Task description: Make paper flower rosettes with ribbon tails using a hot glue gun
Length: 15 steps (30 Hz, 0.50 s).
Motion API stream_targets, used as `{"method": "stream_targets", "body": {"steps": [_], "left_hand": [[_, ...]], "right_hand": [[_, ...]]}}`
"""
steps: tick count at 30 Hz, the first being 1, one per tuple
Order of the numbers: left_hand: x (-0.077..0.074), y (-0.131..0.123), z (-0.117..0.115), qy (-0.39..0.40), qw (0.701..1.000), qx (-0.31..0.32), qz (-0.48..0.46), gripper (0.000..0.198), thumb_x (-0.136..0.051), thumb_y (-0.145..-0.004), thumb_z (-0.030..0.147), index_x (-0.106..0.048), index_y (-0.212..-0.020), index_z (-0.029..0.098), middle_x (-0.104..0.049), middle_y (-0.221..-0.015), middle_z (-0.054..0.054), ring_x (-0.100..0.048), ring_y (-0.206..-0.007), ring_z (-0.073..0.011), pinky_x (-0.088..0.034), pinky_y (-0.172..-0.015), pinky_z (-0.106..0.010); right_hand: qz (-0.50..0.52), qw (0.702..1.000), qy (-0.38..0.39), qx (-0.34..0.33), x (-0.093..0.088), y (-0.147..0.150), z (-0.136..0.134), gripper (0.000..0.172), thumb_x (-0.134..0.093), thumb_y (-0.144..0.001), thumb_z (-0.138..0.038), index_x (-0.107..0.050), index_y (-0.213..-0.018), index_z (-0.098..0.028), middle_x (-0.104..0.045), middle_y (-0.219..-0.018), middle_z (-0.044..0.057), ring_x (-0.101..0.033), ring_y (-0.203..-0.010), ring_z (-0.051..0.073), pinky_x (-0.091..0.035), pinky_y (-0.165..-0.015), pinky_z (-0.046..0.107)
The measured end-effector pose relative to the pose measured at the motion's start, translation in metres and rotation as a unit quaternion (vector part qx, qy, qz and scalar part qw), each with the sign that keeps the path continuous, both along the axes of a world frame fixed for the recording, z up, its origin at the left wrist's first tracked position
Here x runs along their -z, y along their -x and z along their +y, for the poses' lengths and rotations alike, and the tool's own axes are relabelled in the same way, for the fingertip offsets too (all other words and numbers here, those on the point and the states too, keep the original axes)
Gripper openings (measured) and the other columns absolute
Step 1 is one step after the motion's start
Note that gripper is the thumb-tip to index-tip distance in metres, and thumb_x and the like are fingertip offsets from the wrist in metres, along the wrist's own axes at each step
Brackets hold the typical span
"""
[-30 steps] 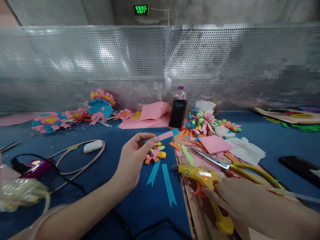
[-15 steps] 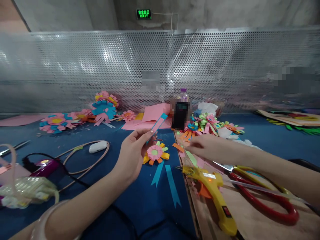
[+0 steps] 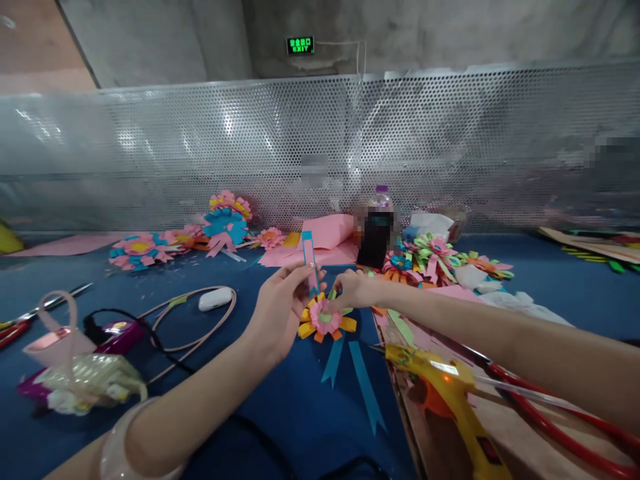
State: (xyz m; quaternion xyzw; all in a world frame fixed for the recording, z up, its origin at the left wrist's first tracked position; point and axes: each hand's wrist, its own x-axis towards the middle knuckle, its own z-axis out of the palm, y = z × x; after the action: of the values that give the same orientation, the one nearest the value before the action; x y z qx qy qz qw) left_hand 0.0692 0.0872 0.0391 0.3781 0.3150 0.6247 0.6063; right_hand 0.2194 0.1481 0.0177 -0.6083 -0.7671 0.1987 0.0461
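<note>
My left hand (image 3: pixel 277 303) pinches a narrow paper strip (image 3: pixel 309 250), pink with blue edges and a blue top end, and holds it upright. Just right of it lies a paper flower (image 3: pixel 325 319) with yellow, orange and green petals, a pink ring and a pale green centre. My right hand (image 3: pixel 353 290) reaches in from the right, fingers curled at the flower's far edge with the thumb over its pink ring; the fingertips are partly hidden. Two blue paper ribbons (image 3: pixel 367 387) with notched ends lie below the flower.
A yellow glue gun (image 3: pixel 445 377) with a lit orange light lies on the board at right, by red-handled scissors (image 3: pixel 555 427). Finished paper flowers (image 3: pixel 225 223) stand at the back left. A black phone (image 3: pixel 375 240) leans near a bottle. Cables and a white earphone case (image 3: pixel 215 299) lie left.
My right hand has moved left from the paper scraps to the flower. The strip in my left hand has turned from slanting to upright. The view has shifted slightly.
</note>
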Motion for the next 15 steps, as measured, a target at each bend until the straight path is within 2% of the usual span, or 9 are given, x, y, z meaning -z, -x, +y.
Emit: {"method": "stream_targets", "body": {"steps": [3, 7, 12, 15], "left_hand": [[-0.002, -0.001, -0.004, -0.010, 1.000, 0.004, 0.013, 0.010, -0.068, -0.069, 0.011, -0.062, -0.077, 0.010, -0.067, -0.075, -0.003, -0.063, -0.068, -0.0102, -0.053, -0.066, -0.019], [-0.003, -0.001, -0.012, -0.038, 0.997, 0.014, 0.059, 0.014, -0.070, -0.070, 0.015, -0.060, -0.079, 0.011, -0.069, -0.080, -0.005, -0.065, -0.069, -0.0123, -0.053, -0.066, -0.021], [-0.002, -0.003, -0.019, -0.092, 0.982, 0.024, 0.165, 0.021, -0.068, -0.073, 0.021, -0.061, -0.092, 0.015, -0.070, -0.081, -0.003, -0.065, -0.069, -0.0120, -0.052, -0.063, -0.021], [0.000, -0.006, -0.021, -0.077, 0.972, 0.049, 0.215, 0.016, -0.066, -0.074, 0.023, -0.062, -0.087, 0.013, -0.070, -0.081, -0.005, -0.065, -0.069, -0.0128, -0.051, -0.061, -0.020]], "right_hand": [[0.095, 0.995, 0.018, -0.024, 0.010, -0.003, 0.004, 0.025, -0.057, -0.088, -0.036, -0.061, -0.095, -0.013, -0.061, -0.096, 0.004, -0.060, -0.086, 0.019, -0.050, -0.076, 0.036], [0.251, 0.967, 0.008, -0.030, 0.014, -0.010, 0.004, 0.022, -0.058, -0.087, -0.034, -0.060, -0.090, -0.012, -0.062, -0.084, 0.001, -0.060, -0.073, 0.014, -0.051, -0.066, 0.031], [0.417, 0.904, -0.079, 0.055, -0.008, -0.034, -0.007, 0.026, -0.069, -0.078, -0.033, -0.060, -0.091, -0.014, -0.061, -0.080, 0.001, -0.058, -0.069, 0.012, -0.048, -0.061, 0.025], [0.486, 0.862, -0.105, 0.094, -0.025, -0.054, -0.013, 0.028, -0.073, -0.070, -0.037, -0.061, -0.082, -0.016, -0.060, -0.072, 0.001, -0.056, -0.061, 0.012, -0.044, -0.052, 0.023]]}}
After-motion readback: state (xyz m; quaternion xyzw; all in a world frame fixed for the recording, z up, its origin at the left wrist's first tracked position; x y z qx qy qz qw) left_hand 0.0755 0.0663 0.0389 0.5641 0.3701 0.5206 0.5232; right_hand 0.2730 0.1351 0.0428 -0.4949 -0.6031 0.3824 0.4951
